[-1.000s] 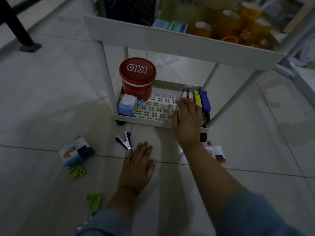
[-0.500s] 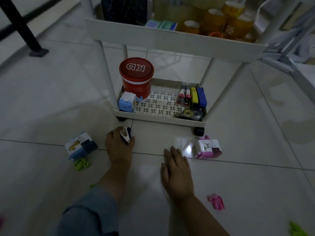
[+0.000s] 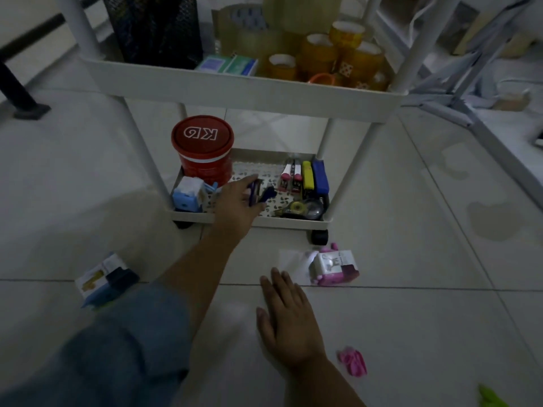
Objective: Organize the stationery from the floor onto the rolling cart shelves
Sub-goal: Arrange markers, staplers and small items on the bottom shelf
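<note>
The left hand [image 3: 235, 205] has carried the staple remover [image 3: 258, 192], pinched in its grip, over the bottom shelf [image 3: 249, 220].

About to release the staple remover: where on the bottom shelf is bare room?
Free: the patterned middle of the white bottom shelf, between the red lidded tub and the upright markers. Crowded: the right side, and the left front corner with the blue sharpener.

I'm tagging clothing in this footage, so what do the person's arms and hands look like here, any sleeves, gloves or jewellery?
Both hands are bare, with no gloves. The left arm wears a blue, denim-like sleeve pushed up so the forearm is uncovered. The left hand and right hand show no rings or watch that I can make out in this dim light. The right forearm is bare as far as the frame shows.
</note>
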Tool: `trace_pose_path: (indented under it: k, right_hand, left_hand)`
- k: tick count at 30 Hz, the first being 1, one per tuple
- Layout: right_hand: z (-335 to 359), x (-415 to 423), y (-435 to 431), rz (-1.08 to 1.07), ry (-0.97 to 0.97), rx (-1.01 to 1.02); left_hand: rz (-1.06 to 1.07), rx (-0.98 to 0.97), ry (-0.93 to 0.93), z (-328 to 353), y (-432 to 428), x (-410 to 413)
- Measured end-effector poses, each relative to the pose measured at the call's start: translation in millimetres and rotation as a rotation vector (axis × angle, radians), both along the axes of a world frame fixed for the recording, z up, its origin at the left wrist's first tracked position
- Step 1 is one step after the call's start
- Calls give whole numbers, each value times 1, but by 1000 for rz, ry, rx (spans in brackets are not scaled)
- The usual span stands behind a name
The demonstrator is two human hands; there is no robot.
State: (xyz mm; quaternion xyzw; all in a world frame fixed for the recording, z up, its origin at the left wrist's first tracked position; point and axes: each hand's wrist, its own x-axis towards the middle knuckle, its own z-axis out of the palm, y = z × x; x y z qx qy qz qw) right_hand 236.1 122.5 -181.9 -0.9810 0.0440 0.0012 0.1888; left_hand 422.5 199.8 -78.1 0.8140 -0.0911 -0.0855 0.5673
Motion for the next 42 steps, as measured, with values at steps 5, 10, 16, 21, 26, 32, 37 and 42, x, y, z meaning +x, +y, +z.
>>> trace_pose_path:
  k: [5,10,16,21,26,32,37,42]
  right_hand:
    - [4,1,1,5,-24,81]
    - [7,1,2,-30,36,74]
    - [7,1,2,-51,30,9]
    - [2,0,2,-23,-6,84]
    - [1,2,-2,20,-11,97]
    - [43,16,-2,45,309,169]
    - [75,-8,1,-36,423,318]
    - [58,-14,14,-118,325,234]
  left_hand:
    - [-96,82,159,2,-30,26]
    - [-45,234,173,-9,-52,30]
    - [-11,273,78,-15,-62,30]
    - [-21,307,50,-14,-58,28]
    - [18,265,-56,3,-36,1]
    - [-4,203,-300,43,13,-84]
    - [70,336,-194,42,60,-137]
    - [54,309,-96,1,87,-165]
